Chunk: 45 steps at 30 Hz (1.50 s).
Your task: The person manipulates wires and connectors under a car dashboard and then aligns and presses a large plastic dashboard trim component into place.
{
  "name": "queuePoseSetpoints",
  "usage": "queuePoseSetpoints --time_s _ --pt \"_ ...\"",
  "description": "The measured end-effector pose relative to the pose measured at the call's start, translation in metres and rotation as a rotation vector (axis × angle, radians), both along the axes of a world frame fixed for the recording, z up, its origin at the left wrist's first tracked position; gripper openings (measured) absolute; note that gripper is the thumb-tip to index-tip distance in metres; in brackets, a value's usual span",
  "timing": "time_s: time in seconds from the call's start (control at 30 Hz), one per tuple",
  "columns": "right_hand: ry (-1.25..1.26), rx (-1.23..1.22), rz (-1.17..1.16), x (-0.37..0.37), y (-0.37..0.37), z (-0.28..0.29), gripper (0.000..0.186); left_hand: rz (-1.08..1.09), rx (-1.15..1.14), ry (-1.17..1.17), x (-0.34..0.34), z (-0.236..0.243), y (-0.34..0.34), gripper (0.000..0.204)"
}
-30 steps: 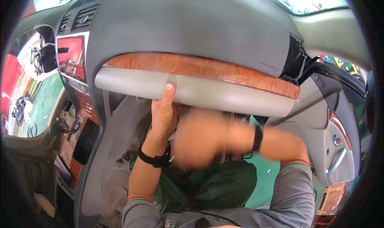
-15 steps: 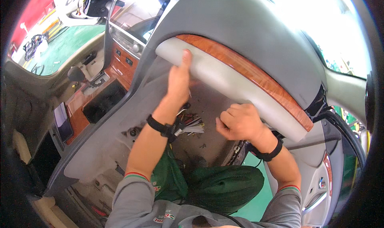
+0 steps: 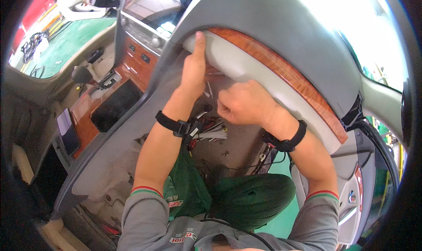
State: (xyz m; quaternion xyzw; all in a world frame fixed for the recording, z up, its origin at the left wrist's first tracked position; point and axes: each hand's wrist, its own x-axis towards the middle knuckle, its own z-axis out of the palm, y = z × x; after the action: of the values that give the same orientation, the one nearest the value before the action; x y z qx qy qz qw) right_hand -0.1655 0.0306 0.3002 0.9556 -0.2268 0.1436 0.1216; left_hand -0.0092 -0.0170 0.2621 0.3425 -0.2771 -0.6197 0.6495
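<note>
A long pale grey dashboard trim panel (image 3: 228,59), topped by a curved wood-grain strip (image 3: 272,70), runs along the lower edge of the dark grey dashboard (image 3: 272,26). My left hand (image 3: 194,68) is at the panel's left end, its thumb lying upright on the pale face; the fingers are mostly hidden behind the hand and under the edge. Against the panel's lower middle, my right hand (image 3: 244,102) is curled into a fist, with nothing visible in it. Below the panel, a bundle of loose wires with white connectors (image 3: 213,132) lies in the brown footwell.
The centre console (image 3: 83,141) with wood trim, a gear lever (image 3: 82,75) and a phone (image 3: 68,130) is on the left. A screen (image 3: 154,7) stands above it. At right are the windscreen pillar (image 3: 382,86) and the open door (image 3: 347,198). My knees (image 3: 250,198) are below.
My right fist has moved left and up along the panel, closer to my left hand. The left hand stays at the panel's left end. The view has shifted slightly.
</note>
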Motion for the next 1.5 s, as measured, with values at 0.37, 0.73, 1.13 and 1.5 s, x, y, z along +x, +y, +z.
queuePoseSetpoints --time_s 0.37,0.73,1.13,1.5 --pt "0.339 0.270 0.075 0.038 0.072 -0.002 0.020 -0.214 -0.034 -0.061 0.003 -0.027 0.016 0.065" --pt "-0.062 0.075 -0.103 -0.013 0.019 0.009 0.021 -0.080 -0.019 -0.062 -0.001 -0.036 0.022 0.065" --pt "-0.093 -0.113 -0.165 -0.104 0.099 0.032 0.023 0.490 -0.834 -1.220 -0.032 -0.011 0.069 0.049" --pt "-0.608 -0.626 -0.825 -0.258 0.188 0.009 0.015 0.359 -1.299 -1.704 -0.119 0.026 0.048 0.090"
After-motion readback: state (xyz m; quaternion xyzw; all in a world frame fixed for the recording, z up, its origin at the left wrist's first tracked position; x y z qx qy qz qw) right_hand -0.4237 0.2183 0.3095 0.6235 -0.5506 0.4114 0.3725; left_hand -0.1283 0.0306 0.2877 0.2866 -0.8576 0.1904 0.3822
